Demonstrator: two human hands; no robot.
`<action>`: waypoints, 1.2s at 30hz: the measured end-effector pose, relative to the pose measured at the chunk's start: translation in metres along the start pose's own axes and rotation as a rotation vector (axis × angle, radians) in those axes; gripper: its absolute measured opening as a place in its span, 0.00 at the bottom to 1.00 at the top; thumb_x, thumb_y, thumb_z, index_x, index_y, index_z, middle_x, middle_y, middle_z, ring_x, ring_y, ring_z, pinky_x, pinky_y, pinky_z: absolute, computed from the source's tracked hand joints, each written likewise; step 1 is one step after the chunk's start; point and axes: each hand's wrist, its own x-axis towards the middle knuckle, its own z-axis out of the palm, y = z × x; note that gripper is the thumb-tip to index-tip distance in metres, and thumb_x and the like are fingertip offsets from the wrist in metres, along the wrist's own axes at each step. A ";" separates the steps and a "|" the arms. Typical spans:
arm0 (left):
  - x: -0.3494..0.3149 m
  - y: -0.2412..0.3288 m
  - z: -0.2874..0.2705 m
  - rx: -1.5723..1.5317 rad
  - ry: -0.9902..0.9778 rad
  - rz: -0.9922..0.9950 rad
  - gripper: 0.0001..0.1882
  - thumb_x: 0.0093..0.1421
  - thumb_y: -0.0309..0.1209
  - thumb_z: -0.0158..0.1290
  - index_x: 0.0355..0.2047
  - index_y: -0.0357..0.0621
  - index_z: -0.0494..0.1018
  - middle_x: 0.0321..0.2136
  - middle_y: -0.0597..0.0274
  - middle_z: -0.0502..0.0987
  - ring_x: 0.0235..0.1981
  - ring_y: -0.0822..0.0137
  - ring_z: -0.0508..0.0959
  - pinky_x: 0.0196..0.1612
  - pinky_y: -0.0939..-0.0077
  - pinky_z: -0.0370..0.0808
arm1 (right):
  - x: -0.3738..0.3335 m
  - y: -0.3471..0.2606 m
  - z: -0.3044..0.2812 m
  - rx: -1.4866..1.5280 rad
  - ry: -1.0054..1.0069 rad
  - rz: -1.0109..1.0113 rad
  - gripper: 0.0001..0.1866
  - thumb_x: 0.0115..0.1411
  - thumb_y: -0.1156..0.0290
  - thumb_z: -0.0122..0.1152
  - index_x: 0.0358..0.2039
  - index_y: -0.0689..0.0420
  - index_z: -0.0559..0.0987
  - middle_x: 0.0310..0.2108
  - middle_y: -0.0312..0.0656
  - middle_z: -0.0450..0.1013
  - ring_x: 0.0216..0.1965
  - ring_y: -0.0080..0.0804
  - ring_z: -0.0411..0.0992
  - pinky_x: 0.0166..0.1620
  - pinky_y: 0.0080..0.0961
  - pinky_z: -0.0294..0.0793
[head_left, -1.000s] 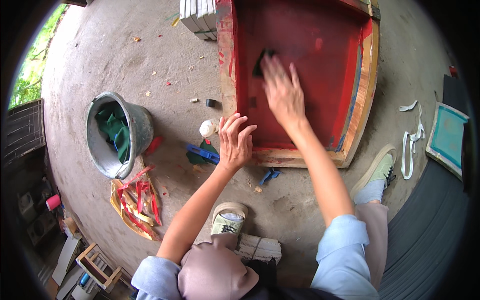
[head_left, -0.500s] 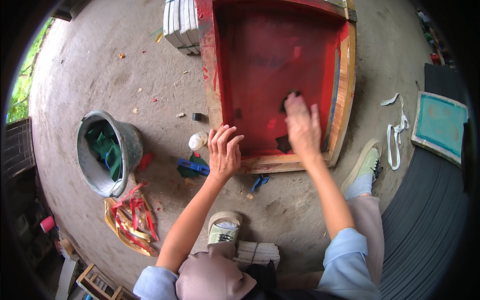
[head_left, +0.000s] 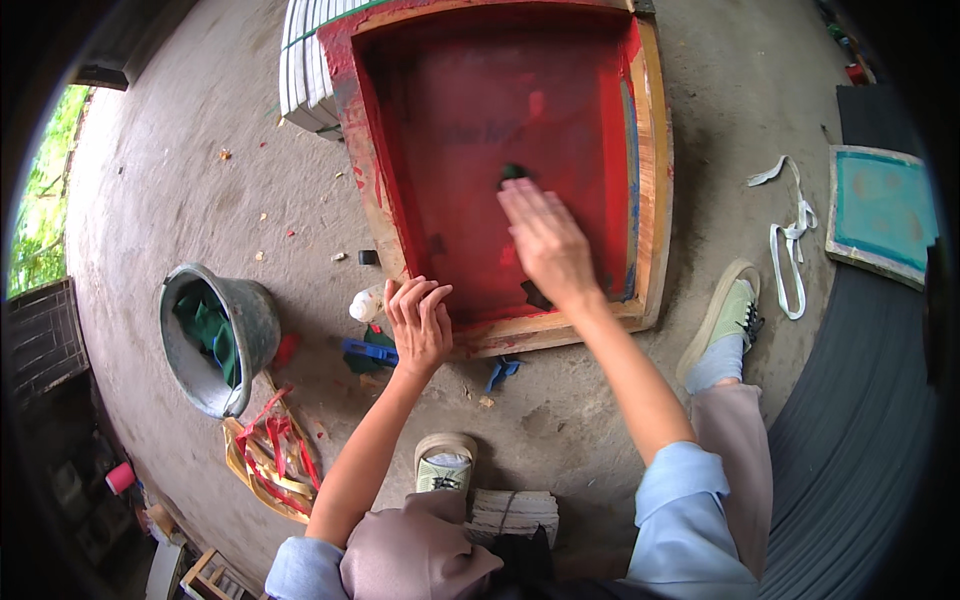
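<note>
A wooden-framed printing screen with red-stained mesh lies in front of me. My right hand reaches over the mesh, fingers stretched and somewhat blurred, holding a dark green cloth wad under the fingertips against the surface. Below that palm, a small black scrap lies on the mesh near the frame's near edge. My left hand rests at the near left corner of the frame, its fingers bent and apart, holding nothing. Beside it are a small white bottle and a blue cutter knife on a green cloth piece.
At the left a grey bucket lies tilted with green cloth inside, near tangled red and yellow strips. Stacked white bundles touch the frame's far left. To the right are a white strap and a teal screen.
My right hand has swept left and slightly farther over the mesh with the cloth wad. The view has shifted, so the frame sits farther left; my left hand stays at its corner.
</note>
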 end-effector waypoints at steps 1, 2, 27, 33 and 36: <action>0.001 0.000 0.000 0.009 -0.002 0.002 0.16 0.56 0.23 0.49 0.46 0.47 0.71 0.46 0.57 0.68 0.54 0.54 0.67 0.64 0.42 0.54 | -0.004 0.014 -0.013 -0.012 -0.010 0.086 0.25 0.61 0.71 0.54 0.60 0.56 0.69 0.63 0.39 0.64 0.65 0.32 0.59 0.66 0.36 0.59; 0.002 0.001 0.000 0.011 0.013 -0.002 0.17 0.56 0.24 0.50 0.47 0.49 0.71 0.45 0.60 0.69 0.53 0.57 0.68 0.64 0.45 0.55 | -0.009 0.033 -0.023 -0.100 -0.001 0.148 0.27 0.62 0.71 0.53 0.62 0.56 0.66 0.64 0.40 0.62 0.66 0.33 0.57 0.67 0.36 0.57; -0.002 -0.001 -0.004 0.070 -0.036 -0.008 0.17 0.51 0.26 0.55 0.43 0.53 0.73 0.42 0.64 0.70 0.51 0.61 0.69 0.65 0.45 0.52 | -0.016 -0.003 -0.003 0.006 0.061 0.292 0.05 0.51 0.72 0.67 0.24 0.52 0.77 0.27 0.39 0.72 0.36 0.38 0.68 0.44 0.46 0.68; 0.003 0.006 0.003 0.054 -0.049 -0.002 0.15 0.52 0.28 0.55 0.42 0.54 0.74 0.41 0.65 0.70 0.51 0.62 0.69 0.66 0.46 0.51 | 0.027 0.037 -0.003 0.155 0.444 0.526 0.04 0.52 0.77 0.63 0.26 0.55 0.76 0.26 0.41 0.72 0.35 0.42 0.67 0.42 0.42 0.65; 0.003 0.001 0.000 0.048 -0.060 -0.002 0.16 0.51 0.27 0.55 0.42 0.53 0.73 0.41 0.64 0.70 0.50 0.61 0.69 0.66 0.45 0.50 | -0.021 -0.048 0.018 0.288 0.080 0.403 0.05 0.50 0.76 0.64 0.24 0.52 0.76 0.27 0.38 0.71 0.38 0.41 0.68 0.42 0.40 0.66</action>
